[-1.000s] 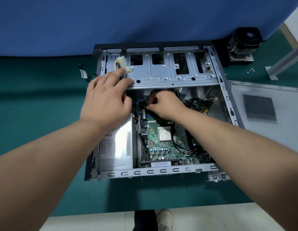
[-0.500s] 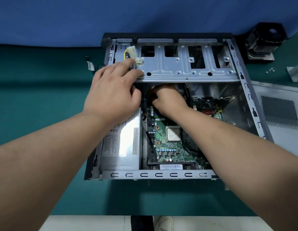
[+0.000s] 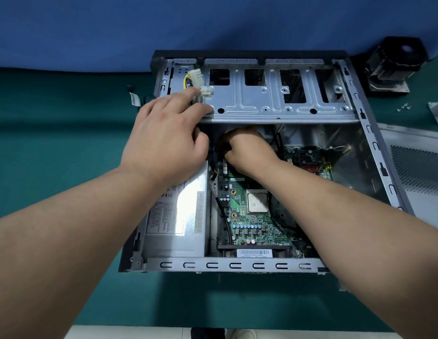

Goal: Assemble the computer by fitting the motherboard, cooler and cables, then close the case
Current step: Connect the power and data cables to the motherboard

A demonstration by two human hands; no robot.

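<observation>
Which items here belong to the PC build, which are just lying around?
Job: case, motherboard, cooler, side panel, screws, white connectors.
Lying about: tagged cable left of case, metal bracket at right edge.

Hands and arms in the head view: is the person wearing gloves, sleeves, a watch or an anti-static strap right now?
Nothing shows. The left hand and right hand are both bare, with no gloves, and no rings on the visible fingers. Both forearms are uncovered up to the frame edge, so no sleeve is in view. Neither wrist carries a watch, band, strap or cable.
</observation>
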